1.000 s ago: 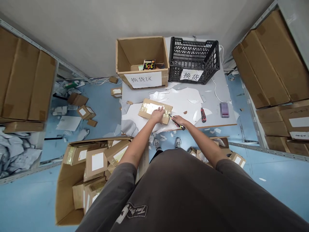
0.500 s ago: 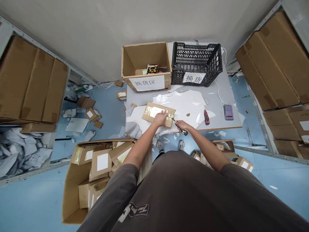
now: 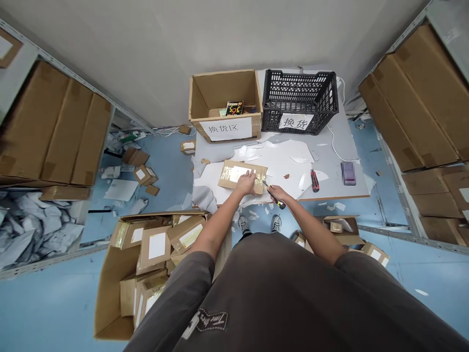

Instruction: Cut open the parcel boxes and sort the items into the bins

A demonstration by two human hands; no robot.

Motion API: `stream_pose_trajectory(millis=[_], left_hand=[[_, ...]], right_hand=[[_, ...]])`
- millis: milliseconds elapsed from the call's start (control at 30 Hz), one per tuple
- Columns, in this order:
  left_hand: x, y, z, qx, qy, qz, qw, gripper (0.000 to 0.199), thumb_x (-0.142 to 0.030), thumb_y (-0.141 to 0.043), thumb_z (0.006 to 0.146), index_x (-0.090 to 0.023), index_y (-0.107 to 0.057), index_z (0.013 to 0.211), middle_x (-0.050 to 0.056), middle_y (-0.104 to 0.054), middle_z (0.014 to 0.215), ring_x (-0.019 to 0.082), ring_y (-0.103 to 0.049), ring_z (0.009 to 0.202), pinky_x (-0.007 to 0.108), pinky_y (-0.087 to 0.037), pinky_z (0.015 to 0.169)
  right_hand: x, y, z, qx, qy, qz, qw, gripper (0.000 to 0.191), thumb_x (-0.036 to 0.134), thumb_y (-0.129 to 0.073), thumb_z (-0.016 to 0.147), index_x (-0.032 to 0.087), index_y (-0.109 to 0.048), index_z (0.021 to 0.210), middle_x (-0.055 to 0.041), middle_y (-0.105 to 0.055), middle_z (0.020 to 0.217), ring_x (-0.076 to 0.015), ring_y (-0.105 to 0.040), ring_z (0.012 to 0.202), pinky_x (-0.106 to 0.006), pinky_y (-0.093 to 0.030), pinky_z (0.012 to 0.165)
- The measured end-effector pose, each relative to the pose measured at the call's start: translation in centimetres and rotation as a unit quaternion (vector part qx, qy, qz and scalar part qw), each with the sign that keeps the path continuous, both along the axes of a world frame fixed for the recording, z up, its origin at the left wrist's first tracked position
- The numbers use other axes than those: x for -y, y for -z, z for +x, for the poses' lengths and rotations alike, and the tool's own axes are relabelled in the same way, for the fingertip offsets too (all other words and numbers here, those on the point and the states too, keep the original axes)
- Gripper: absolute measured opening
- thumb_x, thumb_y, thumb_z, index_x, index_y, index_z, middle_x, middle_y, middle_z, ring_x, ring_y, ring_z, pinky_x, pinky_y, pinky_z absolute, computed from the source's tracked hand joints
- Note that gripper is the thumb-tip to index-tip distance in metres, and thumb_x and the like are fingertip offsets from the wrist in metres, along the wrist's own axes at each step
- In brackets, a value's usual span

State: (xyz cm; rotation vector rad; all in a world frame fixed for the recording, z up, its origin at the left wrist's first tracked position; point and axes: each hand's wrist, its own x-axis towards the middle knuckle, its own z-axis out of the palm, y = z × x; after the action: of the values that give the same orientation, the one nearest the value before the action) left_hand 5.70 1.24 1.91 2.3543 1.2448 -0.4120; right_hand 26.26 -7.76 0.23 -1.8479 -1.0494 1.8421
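Observation:
A flat cardboard box (image 3: 227,177) with a white label and shiny clear tape lies on the table, slightly tilted. My left hand (image 3: 246,182) rests on its right part, fingers stretched across the top. My right hand (image 3: 277,192) is closed around a black and yellow utility knife (image 3: 280,204). The knife's tip is at the box's right end; whether it touches the tape I cannot tell. Further right on the table lies a second, red and black utility knife (image 3: 314,181).
An open carton (image 3: 227,128) with small packs and a black plastic crate (image 3: 298,117) stand at the table's back. A phone (image 3: 348,174) lies at the right. Paper scraps cover the tabletop (image 3: 271,166). A large carton (image 3: 110,288) of parcels stands at lower left; loaded shelves flank both sides.
My view has shifted slightly. Both hands stay at the box, with the knife still at its right end; little else differs.

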Motion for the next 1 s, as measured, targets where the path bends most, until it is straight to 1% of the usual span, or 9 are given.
stream_pose_trajectory(millis=[100, 200, 233, 433, 567, 700, 800, 867, 1000], left_hand=[[0.3, -0.3, -0.1, 0.012, 0.002, 0.005, 1.0, 0.104, -0.044, -0.107, 0.058, -0.023, -0.057, 0.146, 0.019, -0.03, 0.182, 0.04, -0.031, 0.168, 0.048, -0.04, 0.131], [0.7, -0.8, -0.1, 0.009, -0.002, 0.016, 1.0, 0.097, -0.041, -0.107, 0.06, -0.023, -0.059, 0.142, 0.02, -0.03, 0.182, 0.04, -0.03, 0.169, 0.05, -0.04, 0.131], [0.8, -1.0, -0.1, 0.007, -0.003, 0.018, 1.0, 0.095, -0.04, -0.106, 0.061, -0.023, -0.059, 0.142, 0.02, -0.03, 0.182, 0.04, -0.03, 0.169, 0.051, -0.04, 0.131], [1.3, -1.9, -0.3, 0.013, -0.001, 0.022, 1.0, 0.092, -0.037, -0.103, 0.064, -0.024, -0.057, 0.143, 0.019, -0.028, 0.183, 0.039, -0.03, 0.169, 0.052, -0.04, 0.13], [1.3, -2.0, -0.2, 0.012, -0.012, 0.026, 1.0, 0.093, -0.037, -0.103, 0.064, -0.023, -0.056, 0.143, 0.021, -0.029, 0.182, 0.04, -0.029, 0.169, 0.054, -0.038, 0.131], [1.1, -2.0, -0.2, 0.008, -0.017, 0.021, 1.0, 0.098, -0.039, -0.105, 0.064, -0.022, -0.055, 0.147, 0.021, -0.028, 0.183, 0.04, -0.028, 0.169, 0.053, -0.038, 0.131], [1.1, -1.9, -0.3, 0.011, -0.018, 0.022, 1.0, 0.099, -0.039, -0.105, 0.065, -0.022, -0.055, 0.148, 0.02, -0.029, 0.183, 0.04, -0.028, 0.17, 0.053, -0.037, 0.132], [1.1, -1.7, -0.4, 0.014, -0.017, 0.024, 0.999, 0.097, -0.038, -0.104, 0.065, -0.023, -0.056, 0.148, 0.019, -0.03, 0.182, 0.04, -0.028, 0.169, 0.054, -0.036, 0.132], [1.2, -1.6, -0.5, 0.015, -0.017, 0.022, 0.999, 0.095, -0.037, -0.103, 0.066, -0.022, -0.058, 0.147, 0.019, -0.03, 0.182, 0.04, -0.028, 0.169, 0.053, -0.034, 0.133]], right_hand=[[0.1, -0.1, 0.1, 0.051, -0.026, 0.024, 0.998, 0.038, 0.044, -0.048, 0.117, 0.026, -0.044, 0.085, 0.0088, -0.051, 0.046, -0.013, -0.052, 0.036, -0.021, -0.039, 0.045], [0.3, -0.4, 0.5, 0.07, -0.072, 0.039, 0.994, 0.036, 0.037, -0.046, 0.117, 0.025, -0.046, 0.083, 0.0082, -0.053, 0.046, -0.0127, -0.053, 0.036, -0.021, -0.04, 0.046], [0.3, -0.5, 0.6, 0.075, -0.078, 0.039, 0.993, 0.036, 0.036, -0.047, 0.117, 0.025, -0.046, 0.083, 0.0082, -0.054, 0.047, -0.0127, -0.054, 0.036, -0.021, -0.04, 0.046], [0.6, -0.6, 0.5, 0.065, -0.056, 0.03, 0.996, 0.036, 0.045, -0.049, 0.116, 0.026, -0.047, 0.086, 0.0082, -0.055, 0.049, -0.0137, -0.055, 0.038, -0.021, -0.041, 0.048], [0.2, -0.7, 0.9, 0.088, -0.047, 0.036, 0.994, 0.034, 0.04, -0.052, 0.116, 0.026, -0.047, 0.085, 0.0081, -0.055, 0.048, -0.0143, -0.055, 0.038, -0.022, -0.043, 0.049], [-0.2, -1.0, 1.3, 0.082, -0.022, 0.036, 0.996, 0.033, 0.037, -0.047, 0.117, 0.026, -0.047, 0.086, 0.008, -0.055, 0.048, -0.0143, -0.055, 0.038, -0.022, -0.042, 0.046], [-0.1, -1.2, 0.8, 0.061, -0.01, 0.033, 0.998, 0.034, 0.04, -0.048, 0.117, 0.026, -0.046, 0.086, 0.0082, -0.053, 0.048, -0.0142, -0.055, 0.038, -0.022, -0.041, 0.045], [0.2, -1.3, 0.1, 0.047, -0.027, 0.033, 0.998, 0.036, 0.043, -0.05, 0.116, 0.026, -0.047, 0.084, 0.008, -0.053, 0.047, -0.0143, -0.055, 0.038, -0.022, -0.042, 0.046], [1.5, -1.1, -0.7, 0.031, -0.078, 0.038, 0.996, 0.037, 0.039, -0.046, 0.117, 0.025, -0.047, 0.082, 0.0073, -0.054, 0.048, -0.0143, -0.055, 0.039, -0.022, -0.043, 0.049]])
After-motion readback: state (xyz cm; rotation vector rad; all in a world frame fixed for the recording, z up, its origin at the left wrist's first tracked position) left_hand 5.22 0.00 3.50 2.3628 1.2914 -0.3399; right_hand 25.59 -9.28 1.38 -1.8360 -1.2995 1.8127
